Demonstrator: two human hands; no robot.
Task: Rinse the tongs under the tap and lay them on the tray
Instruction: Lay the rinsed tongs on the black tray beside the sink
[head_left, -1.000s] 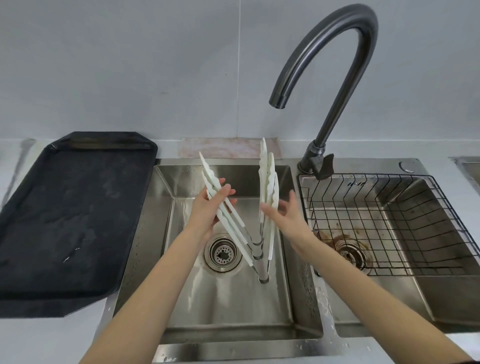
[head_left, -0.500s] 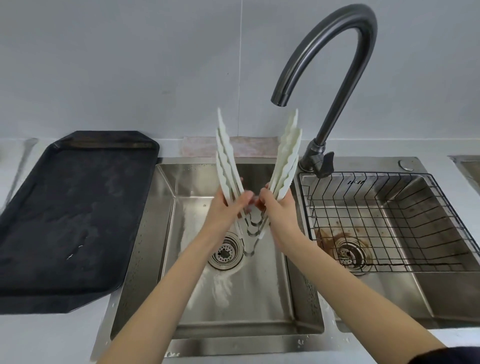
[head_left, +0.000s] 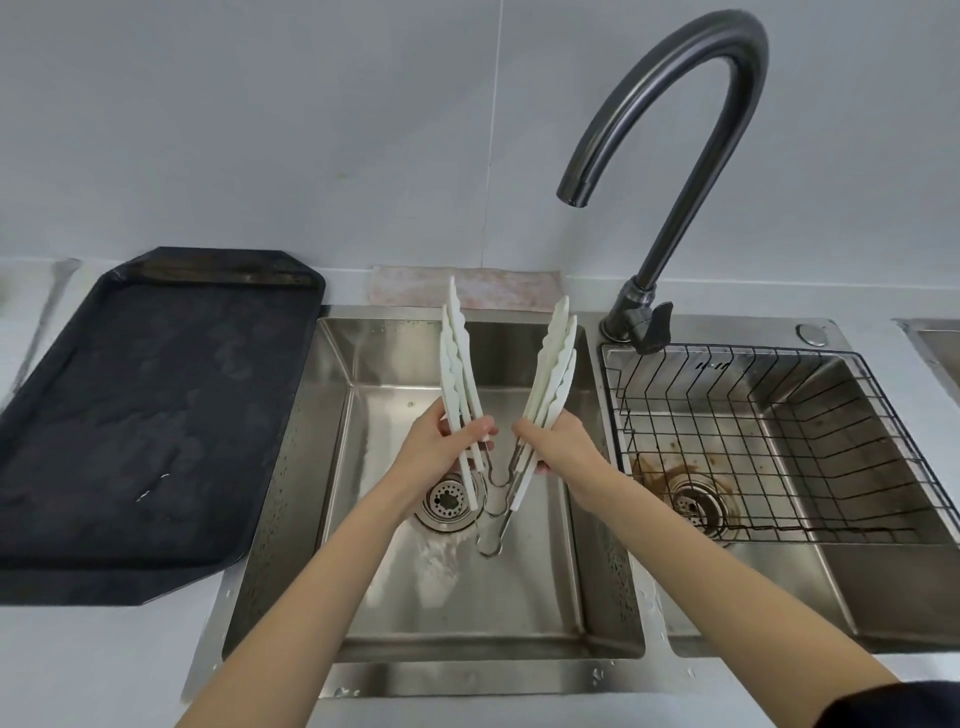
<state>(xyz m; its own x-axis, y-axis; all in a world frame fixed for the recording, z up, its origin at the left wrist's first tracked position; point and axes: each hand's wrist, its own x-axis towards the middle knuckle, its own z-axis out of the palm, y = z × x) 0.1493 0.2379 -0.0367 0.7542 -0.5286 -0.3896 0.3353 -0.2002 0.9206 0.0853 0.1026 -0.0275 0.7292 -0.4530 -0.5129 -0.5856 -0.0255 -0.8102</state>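
Your left hand (head_left: 441, 441) and right hand (head_left: 558, 447) each grip one side of the white tongs (head_left: 550, 364), spread in a V over the sink (head_left: 363, 353), tips up.

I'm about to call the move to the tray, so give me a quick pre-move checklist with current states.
1. Left hand gripping white tongs: ok.
2. Right hand gripping the other arms: ok.
3. Tongs held over the left sink basin: ok.
4. Tap running: not ok, no stream visible.
5. Tongs rinsed: cannot tell.
6. Black tray free for landing: ok.
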